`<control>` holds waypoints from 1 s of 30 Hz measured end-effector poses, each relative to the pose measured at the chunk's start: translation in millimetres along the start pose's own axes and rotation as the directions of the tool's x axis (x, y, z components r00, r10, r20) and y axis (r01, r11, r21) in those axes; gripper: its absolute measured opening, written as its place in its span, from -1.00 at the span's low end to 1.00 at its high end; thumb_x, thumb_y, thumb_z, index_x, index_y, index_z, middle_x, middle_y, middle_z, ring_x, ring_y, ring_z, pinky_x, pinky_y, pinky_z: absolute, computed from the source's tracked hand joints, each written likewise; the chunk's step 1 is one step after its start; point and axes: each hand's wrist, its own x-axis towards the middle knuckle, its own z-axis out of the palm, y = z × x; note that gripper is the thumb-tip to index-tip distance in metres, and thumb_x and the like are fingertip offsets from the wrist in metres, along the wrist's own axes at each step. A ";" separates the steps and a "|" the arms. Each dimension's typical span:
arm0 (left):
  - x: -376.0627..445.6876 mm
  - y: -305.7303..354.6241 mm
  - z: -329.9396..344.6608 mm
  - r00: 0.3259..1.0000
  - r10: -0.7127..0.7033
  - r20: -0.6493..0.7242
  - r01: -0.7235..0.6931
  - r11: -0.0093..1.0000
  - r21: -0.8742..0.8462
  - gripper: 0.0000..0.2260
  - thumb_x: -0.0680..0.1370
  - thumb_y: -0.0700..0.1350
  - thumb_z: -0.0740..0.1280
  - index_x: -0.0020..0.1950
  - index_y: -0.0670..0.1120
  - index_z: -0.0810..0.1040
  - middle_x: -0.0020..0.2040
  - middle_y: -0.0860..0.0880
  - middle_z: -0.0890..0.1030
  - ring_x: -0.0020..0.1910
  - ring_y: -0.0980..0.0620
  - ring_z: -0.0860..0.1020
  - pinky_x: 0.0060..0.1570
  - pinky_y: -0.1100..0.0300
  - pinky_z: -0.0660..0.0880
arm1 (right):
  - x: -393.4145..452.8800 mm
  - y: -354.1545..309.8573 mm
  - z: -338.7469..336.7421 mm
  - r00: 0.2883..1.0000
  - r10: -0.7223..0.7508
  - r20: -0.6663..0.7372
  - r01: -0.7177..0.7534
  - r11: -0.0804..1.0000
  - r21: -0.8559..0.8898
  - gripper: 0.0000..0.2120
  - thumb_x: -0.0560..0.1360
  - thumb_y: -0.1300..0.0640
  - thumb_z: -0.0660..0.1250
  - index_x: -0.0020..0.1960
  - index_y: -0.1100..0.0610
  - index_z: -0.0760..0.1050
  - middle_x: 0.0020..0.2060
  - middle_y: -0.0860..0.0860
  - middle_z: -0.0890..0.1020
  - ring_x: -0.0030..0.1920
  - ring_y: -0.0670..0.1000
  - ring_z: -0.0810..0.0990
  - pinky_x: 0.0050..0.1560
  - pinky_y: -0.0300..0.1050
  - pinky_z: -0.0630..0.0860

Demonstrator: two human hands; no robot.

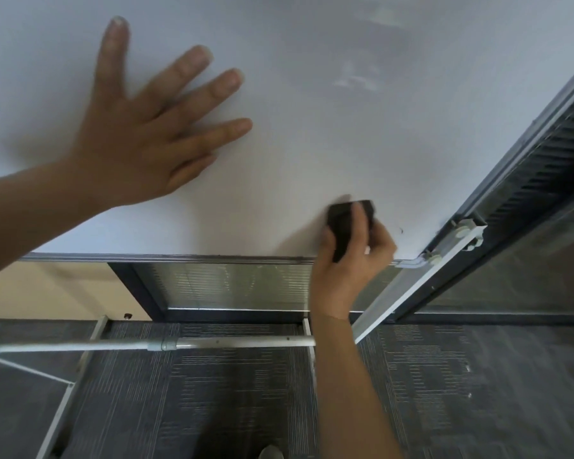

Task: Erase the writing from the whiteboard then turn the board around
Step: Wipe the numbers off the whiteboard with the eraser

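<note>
The whiteboard [312,144] fills the upper part of the frame. The left hand [136,140] lies flat on it at upper left, fingers spread. At lower centre-right the right hand [352,260] grips a black eraser [342,223] pressed to the board near its bottom edge. A small dark mark [401,230] sits just right of the eraser. Below, the stand's metal crossbar [166,344] spans grey carpet [444,392].

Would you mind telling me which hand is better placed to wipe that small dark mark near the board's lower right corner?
The right hand: it grips the eraser beside the mark; the left hand rests flat, farther away.
</note>
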 end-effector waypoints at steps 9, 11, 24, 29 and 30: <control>0.1 -1.6 -4.9 1.000 0.000 -0.004 0.000 1.000 0.004 -0.52 0.68 0.06 0.03 0.58 -0.05 0.22 0.57 -0.17 0.20 0.58 -0.17 0.08 0.09 -0.57 0.18 | 43.9 43.3 -24.2 0.964 0.184 -0.190 -0.191 0.981 -0.021 -0.50 0.48 0.25 0.40 0.35 0.04 0.33 0.17 0.28 0.42 0.21 0.23 0.45 0.18 0.16 0.52; 0.7 -1.9 -5.1 1.000 0.003 0.001 -0.003 1.000 -0.009 -0.53 0.69 0.06 0.02 0.58 -0.05 0.22 0.58 -0.17 0.19 0.58 -0.16 0.06 0.03 -0.61 0.19 | 40.8 43.9 -23.7 0.962 0.178 -0.207 -0.189 0.981 -0.033 -0.52 0.48 0.24 0.39 0.36 0.07 0.36 0.17 0.28 0.42 0.21 0.23 0.45 0.20 0.14 0.51; -1.3 1.0 -8.5 1.000 -0.022 -0.017 0.022 1.000 -0.016 -0.50 0.64 0.02 0.14 0.58 -0.06 0.22 0.57 -0.18 0.21 0.57 -0.20 0.12 0.12 -0.59 0.14 | 42.0 22.8 -7.3 0.959 0.156 -0.237 -0.156 0.988 0.020 -0.51 0.47 0.26 0.37 0.36 0.06 0.36 0.19 0.29 0.41 0.20 0.21 0.43 0.21 0.11 0.50; -2.1 1.2 -6.3 0.999 -0.031 -0.017 0.031 0.999 -0.017 -0.51 0.65 0.01 0.12 0.58 -0.06 0.22 0.57 -0.18 0.20 0.57 -0.19 0.10 0.12 -0.59 0.13 | 19.7 26.1 -11.4 0.971 0.180 -0.157 -0.185 0.982 -0.024 -0.54 0.48 0.28 0.38 0.35 0.10 0.40 0.19 0.31 0.40 0.17 0.27 0.44 0.20 0.16 0.49; -2.5 0.4 -6.4 0.999 -0.033 -0.014 0.032 0.999 -0.017 -0.51 0.65 0.01 0.13 0.58 -0.06 0.22 0.57 -0.18 0.21 0.57 -0.20 0.10 0.11 -0.59 0.13 | 30.3 28.6 -11.5 0.969 0.160 -0.188 -0.166 0.986 -0.016 -0.55 0.48 0.28 0.38 0.34 0.13 0.42 0.19 0.31 0.40 0.19 0.24 0.43 0.21 0.12 0.48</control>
